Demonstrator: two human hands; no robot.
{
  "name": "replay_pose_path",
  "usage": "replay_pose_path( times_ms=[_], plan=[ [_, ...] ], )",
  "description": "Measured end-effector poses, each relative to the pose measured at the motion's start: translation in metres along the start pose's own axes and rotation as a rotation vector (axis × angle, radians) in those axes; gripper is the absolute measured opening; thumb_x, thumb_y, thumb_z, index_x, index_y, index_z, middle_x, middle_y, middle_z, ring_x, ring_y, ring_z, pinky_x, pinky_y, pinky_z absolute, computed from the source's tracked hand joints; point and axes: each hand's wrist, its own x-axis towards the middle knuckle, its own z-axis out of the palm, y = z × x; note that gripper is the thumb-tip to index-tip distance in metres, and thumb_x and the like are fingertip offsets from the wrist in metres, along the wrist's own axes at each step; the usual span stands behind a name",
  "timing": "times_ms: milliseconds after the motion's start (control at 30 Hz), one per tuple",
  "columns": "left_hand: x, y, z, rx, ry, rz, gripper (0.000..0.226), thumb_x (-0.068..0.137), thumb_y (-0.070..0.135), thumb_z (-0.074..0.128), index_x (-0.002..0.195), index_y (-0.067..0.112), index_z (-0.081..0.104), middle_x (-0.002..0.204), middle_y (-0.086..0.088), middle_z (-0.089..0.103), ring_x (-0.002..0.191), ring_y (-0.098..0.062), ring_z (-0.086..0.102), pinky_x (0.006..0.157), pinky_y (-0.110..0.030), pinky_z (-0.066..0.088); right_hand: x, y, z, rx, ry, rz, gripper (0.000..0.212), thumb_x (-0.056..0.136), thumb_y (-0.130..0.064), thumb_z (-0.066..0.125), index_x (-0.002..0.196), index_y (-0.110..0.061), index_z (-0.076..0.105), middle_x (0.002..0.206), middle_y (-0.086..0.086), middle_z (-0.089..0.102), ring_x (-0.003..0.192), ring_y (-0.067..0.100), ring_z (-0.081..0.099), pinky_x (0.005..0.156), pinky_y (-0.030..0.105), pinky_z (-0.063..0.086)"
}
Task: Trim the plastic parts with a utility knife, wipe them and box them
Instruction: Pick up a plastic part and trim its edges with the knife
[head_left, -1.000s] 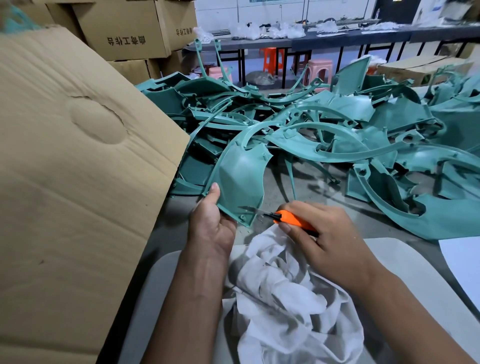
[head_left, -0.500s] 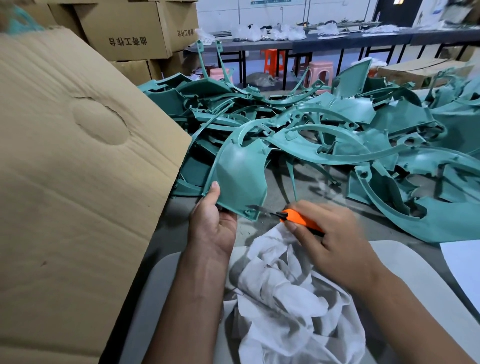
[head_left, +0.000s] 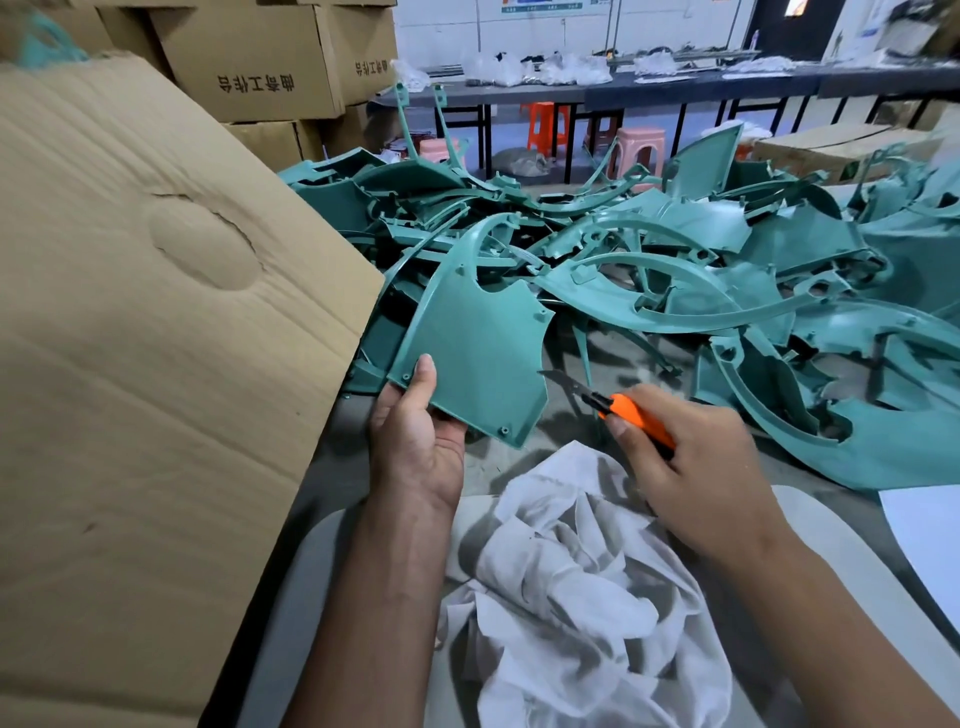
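We note the left hand (head_left: 418, 441) grasping a teal plastic part (head_left: 472, 353) at its lower left corner: the thumb lies flat on the upper face, and the other fingers are hidden beneath it. The part is raised off the bench (head_left: 332, 467), its broad panel tilted toward us and its curved arm rising away from the thumb into the pile.

Just right of the part's lower right edge, the right hand (head_left: 696, 467) grips the orange handle of a utility knife (head_left: 623, 413), fingers curled around it. The blade points left and up toward the part; its tip sits just beside the edge, and we cannot tell whether it touches.

Directly below both hands lies a crumpled white rag (head_left: 566, 587), spread across a pale grey board (head_left: 841, 551) at the near edge of the bench.

Beyond the fingers, a heap of teal plastic parts (head_left: 727, 270) covers the bench, reaching well to the right of the knife hand. Left of the left hand a large cardboard flap (head_left: 156, 338) leans across the view, with stacked cardboard boxes (head_left: 260, 62) behind it. A white sheet (head_left: 924, 530) lies at the far right.
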Motion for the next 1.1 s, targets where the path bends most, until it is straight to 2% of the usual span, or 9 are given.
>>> replay_pose_path(
  times_ms=[100, 333, 467, 567, 800, 900, 967, 1033, 1100],
  plan=[
    [-0.002, 0.000, 0.000, -0.046, -0.029, 0.018, 0.034, 0.095, -0.009, 0.055, 0.123, 0.011, 0.060, 0.118, -0.014, 0.072, 0.096, -0.026, 0.074, 0.072, -0.038, 0.064, 0.000, 0.000, 0.001, -0.019, 0.065, 0.040, 0.015, 0.101, -0.030, 0.060, 0.089, -0.021, 0.061, 0.058, -0.010, 0.054, 0.051, 0.014, 0.051, 0.051, 0.039, 0.044],
    [-0.008, -0.006, 0.005, -0.053, -0.287, -0.045, 0.040, 0.076, -0.003, 0.061, 0.114, 0.009, 0.064, 0.113, -0.011, 0.075, 0.100, -0.025, 0.074, 0.087, -0.041, 0.062, -0.001, -0.007, 0.004, 0.081, 0.136, 0.044, 0.023, 0.107, -0.027, 0.056, 0.084, -0.025, 0.055, 0.062, -0.008, 0.052, 0.054, 0.014, 0.048, 0.050, 0.039, 0.040],
    [-0.014, -0.013, 0.004, 0.268, -0.348, -0.026, 0.040, 0.074, 0.003, 0.071, 0.113, 0.012, 0.066, 0.110, -0.009, 0.077, 0.100, -0.029, 0.074, 0.076, -0.037, 0.063, 0.000, -0.005, 0.003, 0.206, 0.194, 0.209, 0.030, 0.107, -0.028, 0.053, 0.080, -0.018, 0.059, 0.064, -0.002, 0.061, 0.054, 0.017, 0.054, 0.052, 0.039, 0.045],
    [-0.018, -0.018, 0.005, 0.438, -0.429, 0.101, 0.040, 0.076, -0.003, 0.075, 0.111, 0.013, 0.066, 0.110, -0.009, 0.077, 0.102, -0.029, 0.074, 0.076, -0.039, 0.062, 0.001, -0.003, 0.000, 0.265, 0.246, 0.283, 0.029, 0.108, -0.029, 0.053, 0.081, -0.024, 0.061, 0.072, -0.010, 0.067, 0.059, 0.010, 0.060, 0.052, 0.019, 0.043],
    [-0.018, -0.024, 0.009, 0.583, -0.396, 0.702, 0.033, 0.080, -0.006, 0.081, 0.099, 0.020, 0.074, 0.102, 0.004, 0.079, 0.101, -0.018, 0.075, 0.087, -0.028, 0.057, 0.003, 0.000, 0.001, 0.467, 0.260, 0.436, 0.028, 0.107, -0.036, 0.050, 0.086, -0.025, 0.064, 0.068, 0.001, 0.068, 0.060, 0.024, 0.060, 0.061, 0.050, 0.049],
    [-0.019, -0.026, 0.007, 0.704, -0.306, 0.806, 0.013, 0.092, 0.010, 0.075, 0.100, 0.019, 0.073, 0.097, 0.019, 0.077, 0.094, -0.004, 0.073, 0.081, -0.018, 0.053, 0.001, -0.003, 0.002, 0.362, 0.265, 0.317, 0.032, 0.104, -0.044, 0.050, 0.079, -0.026, 0.059, 0.066, 0.000, 0.063, 0.056, 0.022, 0.056, 0.055, 0.043, 0.047],
    [-0.018, -0.024, 0.006, 0.778, -0.271, 0.875, 0.014, 0.099, 0.018, 0.067, 0.089, 0.027, 0.067, 0.074, 0.024, 0.067, 0.069, 0.006, 0.060, 0.065, -0.012, 0.045, -0.001, -0.006, 0.002, 0.275, 0.215, 0.176, 0.034, 0.106, -0.043, 0.051, 0.075, -0.027, 0.051, 0.061, 0.000, 0.053, 0.052, 0.018, 0.048, 0.050, 0.040, 0.040],
    [-0.015, -0.023, 0.006, 0.829, -0.240, 0.864, 0.026, 0.101, 0.023, 0.062, 0.076, 0.026, 0.060, 0.058, 0.019, 0.050, 0.054, 0.001, 0.037, 0.053, -0.016, 0.032, -0.002, -0.009, 0.003, 0.175, 0.153, 0.041, 0.031, 0.105, -0.038, 0.055, 0.076, -0.030, 0.046, 0.060, -0.007, 0.045, 0.053, 0.015, 0.042, 0.051, 0.037, 0.035],
    [-0.012, -0.024, 0.007, 0.792, -0.222, 0.787, 0.023, 0.101, 0.025, 0.063, 0.081, 0.015, 0.066, 0.064, 0.014, 0.053, 0.059, -0.006, 0.038, 0.055, -0.025, 0.035, -0.003, -0.010, 0.005, 0.140, 0.103, -0.017, 0.030, 0.104, -0.038, 0.056, 0.078, -0.025, 0.049, 0.060, -0.010, 0.043, 0.055, 0.015, 0.044, 0.053, 0.036, 0.036]
  ],
)
